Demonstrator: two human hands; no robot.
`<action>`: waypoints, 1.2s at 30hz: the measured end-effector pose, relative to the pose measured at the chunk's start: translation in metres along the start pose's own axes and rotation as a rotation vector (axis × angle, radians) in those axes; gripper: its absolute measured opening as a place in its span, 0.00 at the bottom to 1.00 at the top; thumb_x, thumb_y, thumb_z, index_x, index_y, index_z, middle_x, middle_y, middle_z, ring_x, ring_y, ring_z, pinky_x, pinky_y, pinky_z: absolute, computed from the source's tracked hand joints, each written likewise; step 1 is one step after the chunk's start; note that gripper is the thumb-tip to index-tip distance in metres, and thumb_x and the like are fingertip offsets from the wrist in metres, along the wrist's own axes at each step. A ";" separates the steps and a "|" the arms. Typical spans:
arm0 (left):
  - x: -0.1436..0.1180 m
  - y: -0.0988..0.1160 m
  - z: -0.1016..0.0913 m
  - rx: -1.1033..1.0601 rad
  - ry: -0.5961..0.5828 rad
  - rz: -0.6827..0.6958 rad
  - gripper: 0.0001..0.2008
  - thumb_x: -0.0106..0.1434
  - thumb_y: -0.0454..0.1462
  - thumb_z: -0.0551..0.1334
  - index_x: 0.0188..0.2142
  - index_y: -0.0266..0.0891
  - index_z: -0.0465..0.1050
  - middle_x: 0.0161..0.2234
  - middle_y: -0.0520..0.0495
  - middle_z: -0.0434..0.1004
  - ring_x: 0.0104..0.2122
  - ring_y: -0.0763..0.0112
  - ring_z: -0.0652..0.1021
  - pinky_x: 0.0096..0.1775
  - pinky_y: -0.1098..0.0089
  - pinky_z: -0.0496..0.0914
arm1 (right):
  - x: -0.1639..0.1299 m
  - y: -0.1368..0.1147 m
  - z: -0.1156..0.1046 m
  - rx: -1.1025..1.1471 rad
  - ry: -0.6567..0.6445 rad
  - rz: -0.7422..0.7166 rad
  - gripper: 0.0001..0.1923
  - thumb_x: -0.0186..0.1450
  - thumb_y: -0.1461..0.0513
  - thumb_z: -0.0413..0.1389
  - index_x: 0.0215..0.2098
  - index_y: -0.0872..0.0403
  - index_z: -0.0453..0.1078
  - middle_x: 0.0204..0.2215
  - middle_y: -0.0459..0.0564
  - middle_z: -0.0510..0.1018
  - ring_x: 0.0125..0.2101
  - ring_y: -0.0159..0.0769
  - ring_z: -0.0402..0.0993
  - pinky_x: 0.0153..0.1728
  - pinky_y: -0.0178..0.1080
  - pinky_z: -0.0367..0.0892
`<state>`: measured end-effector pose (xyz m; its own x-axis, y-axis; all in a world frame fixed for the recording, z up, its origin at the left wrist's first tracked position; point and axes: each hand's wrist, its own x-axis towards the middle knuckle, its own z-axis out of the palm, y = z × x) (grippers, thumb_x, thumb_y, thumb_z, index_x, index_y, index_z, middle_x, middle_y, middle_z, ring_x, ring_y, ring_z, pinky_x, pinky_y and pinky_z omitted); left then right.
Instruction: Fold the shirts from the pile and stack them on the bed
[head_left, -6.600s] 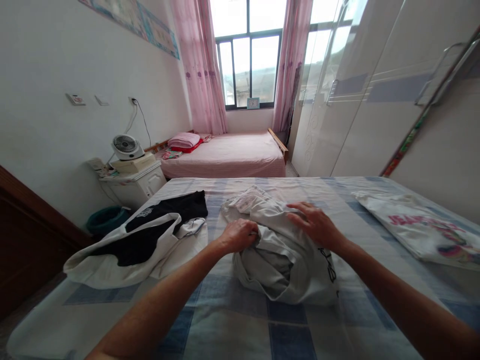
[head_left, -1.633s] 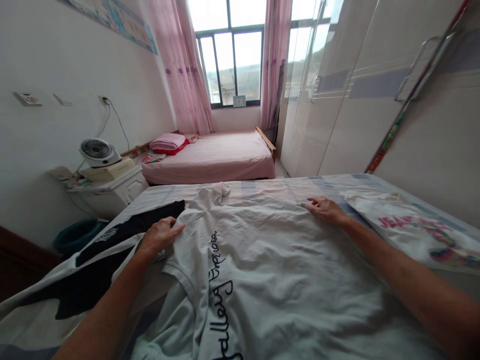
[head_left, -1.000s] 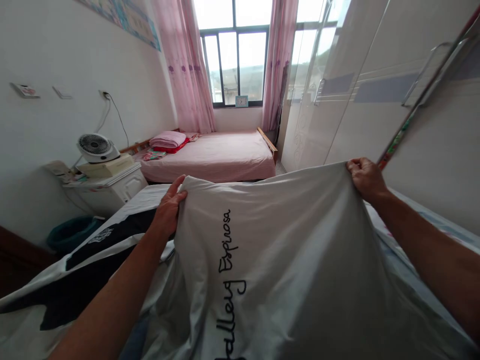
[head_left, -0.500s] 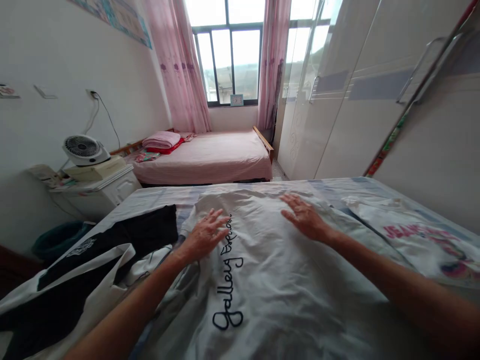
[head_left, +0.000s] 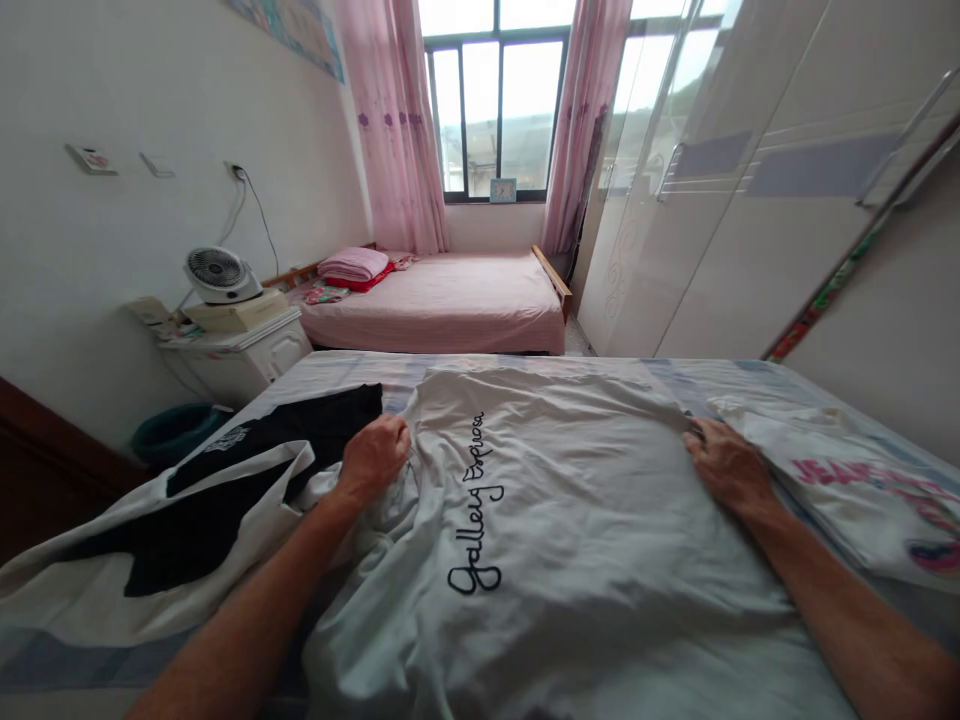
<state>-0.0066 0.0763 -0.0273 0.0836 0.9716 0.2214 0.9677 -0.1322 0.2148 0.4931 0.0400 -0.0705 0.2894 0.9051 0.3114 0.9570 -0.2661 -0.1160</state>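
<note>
A white shirt [head_left: 585,500] with black script lettering lies spread flat across the near bed [head_left: 337,365], which wears a blue-and-white checked sheet. The left hand [head_left: 373,458] is bunched on the shirt's edge at 9 o'clock, its grip curled shut on a fold of cloth. The right hand [head_left: 726,466] presses on the shirt's edge at 3 o'clock, fingers bent over the hem; whether they pinch it cannot be told. Just beside the left hand, at 9 o'clock, a black garment [head_left: 247,470] lies over another white one [head_left: 97,590]. At 3 o'clock, touching the right hand, lies a white printed top [head_left: 847,480] with pink lettering. Beyond, at 12 o'clock, stands a pink bed [head_left: 450,305] under a window [head_left: 495,100] with pink curtains [head_left: 394,130]. At 10 o'clock a small fan [head_left: 215,274] sits on a white nightstand [head_left: 240,355]. A glossy wardrobe [head_left: 750,200] fills the right wall.
</note>
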 end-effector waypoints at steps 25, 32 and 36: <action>0.008 -0.019 -0.002 -0.282 0.153 -0.274 0.25 0.54 0.33 0.54 0.53 0.35 0.67 0.30 0.44 0.77 0.33 0.61 0.77 0.39 0.68 0.66 | -0.008 -0.003 -0.006 -0.111 -0.038 0.174 0.26 0.65 0.52 0.38 0.51 0.56 0.68 0.50 0.63 0.72 0.49 0.53 0.67 0.46 0.51 0.61; 0.013 -0.021 -0.001 -0.369 -0.008 -0.394 0.22 0.59 0.50 0.53 0.40 0.33 0.71 0.34 0.37 0.78 0.40 0.54 0.78 0.40 0.64 0.68 | -0.003 0.000 -0.002 -0.081 0.001 0.206 0.25 0.65 0.54 0.41 0.52 0.57 0.68 0.49 0.60 0.73 0.48 0.50 0.69 0.47 0.48 0.62; 0.018 -0.026 0.012 -0.508 -0.048 -0.470 0.25 0.50 0.50 0.62 0.39 0.31 0.71 0.35 0.37 0.78 0.37 0.55 0.78 0.36 0.65 0.70 | 0.002 -0.001 -0.002 -0.069 0.041 0.254 0.25 0.65 0.53 0.43 0.51 0.58 0.69 0.47 0.59 0.75 0.46 0.47 0.70 0.46 0.45 0.62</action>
<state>-0.0269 0.0993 -0.0407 -0.2957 0.9543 -0.0442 0.6730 0.2410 0.6993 0.4927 0.0413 -0.0679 0.5196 0.7930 0.3182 0.8525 -0.5059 -0.1314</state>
